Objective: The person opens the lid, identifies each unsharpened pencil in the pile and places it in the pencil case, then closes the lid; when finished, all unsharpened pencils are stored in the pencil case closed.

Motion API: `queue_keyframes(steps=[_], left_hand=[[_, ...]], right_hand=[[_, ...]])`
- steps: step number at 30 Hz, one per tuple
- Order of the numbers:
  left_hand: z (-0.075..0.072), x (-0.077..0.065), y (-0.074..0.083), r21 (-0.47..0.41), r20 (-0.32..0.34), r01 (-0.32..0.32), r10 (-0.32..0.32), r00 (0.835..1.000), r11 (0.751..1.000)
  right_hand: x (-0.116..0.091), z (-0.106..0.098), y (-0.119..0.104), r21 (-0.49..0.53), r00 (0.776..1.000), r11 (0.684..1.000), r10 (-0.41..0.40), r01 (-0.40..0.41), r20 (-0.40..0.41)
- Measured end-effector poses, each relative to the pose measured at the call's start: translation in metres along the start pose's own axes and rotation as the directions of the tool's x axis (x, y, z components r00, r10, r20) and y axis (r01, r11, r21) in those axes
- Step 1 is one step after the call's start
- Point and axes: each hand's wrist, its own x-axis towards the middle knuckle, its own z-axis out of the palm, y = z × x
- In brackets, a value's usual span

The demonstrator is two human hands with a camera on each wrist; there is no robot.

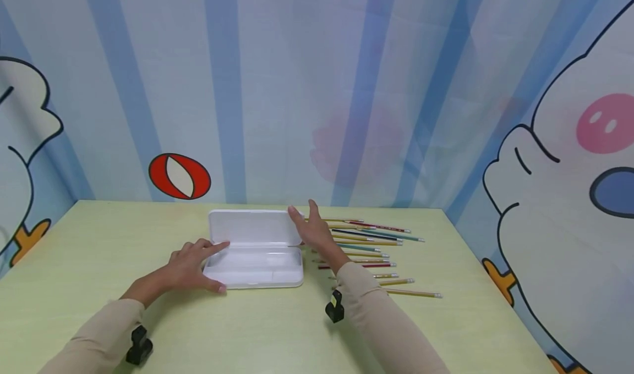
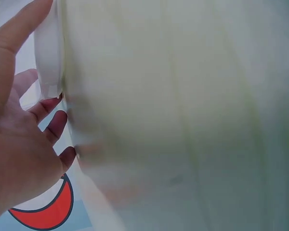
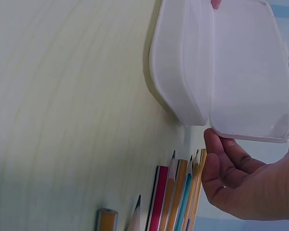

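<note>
The white case (image 1: 238, 275) lies open on the surface (image 1: 238, 335) left of the pencils (image 1: 376, 265), your left hand (image 1: 190, 267) spread wide against it, your right hand (image 1: 317, 234) bent at its lid (image 1: 252, 228), whether pinching I cannot tell; you're probably positioning it, so next free a hand for pencils.

White pencil case (image 1: 255, 250) lies open on the table (image 1: 247, 330), long side running left-right, just left of the loose pencils (image 1: 360, 248). Base near, rounded corners, low partition toward the right; lid on far side, hinged along the base.
</note>
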Motion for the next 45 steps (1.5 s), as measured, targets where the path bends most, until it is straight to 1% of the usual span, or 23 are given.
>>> queue_keyframes(steps=[5, 11, 16, 19, 23, 29, 32, 34, 39, 45], left_hand=[[-0.002, 0.002, 0.001, 0.003, 0.013, 0.011, -0.011, 1.0, 1.0], [-0.003, 0.002, 0.0, -0.001, 0.017, 0.023, -0.023, 1.0, 1.0], [-0.001, 0.002, 0.0, -0.007, 0.024, 0.033, -0.033, 0.999, 0.999], [-0.001, 0.002, 0.001, -0.011, 0.026, 0.031, -0.031, 0.999, 0.999], [-0.002, 0.002, 0.002, -0.01, 0.022, 0.021, -0.021, 1.0, 1.0], [-0.003, 0.001, 0.002, -0.017, 0.032, 0.022, -0.022, 0.999, 1.0], [-0.004, 0.001, 0.002, -0.018, 0.036, 0.031, -0.03, 0.999, 0.999], [-0.005, 0.001, 0.001, -0.018, 0.039, 0.039, -0.039, 0.998, 0.999], [-0.006, -0.001, -0.003, -0.011, 0.038, 0.056, -0.055, 0.998, 0.998], [-0.008, -0.006, -0.007, 0.004, 0.046, 0.074, -0.074, 0.996, 0.997]], right_hand=[[0.001, -0.002, 0.0, -0.009, 1.0, 1.0, -0.018, 0.018, 0.016], [0.0, -0.005, 0.0, -0.017, 0.998, 0.999, -0.029, 0.031, 0.063], [-0.001, -0.013, 0.0, -0.062, 0.992, 0.995, -0.069, 0.075, 0.101], [0.0, -0.024, 0.002, -0.08, 0.985, 0.988, -0.117, 0.128, 0.125], [0.004, -0.046, 0.007, -0.089, 0.973, 0.979, -0.166, 0.182, 0.157], [0.013, -0.08, 0.021, -0.127, 0.962, 0.967, -0.193, 0.22, 0.195], [0.016, -0.095, 0.028, -0.134, 0.958, 0.963, -0.203, 0.233, 0.203], [0.016, -0.103, 0.032, -0.145, 0.959, 0.962, -0.203, 0.233, 0.198], [0.021, -0.114, 0.043, -0.18, 0.959, 0.951, -0.221, 0.253, 0.179], [0.031, -0.117, 0.053, -0.215, 0.954, 0.936, -0.245, 0.279, 0.171]])
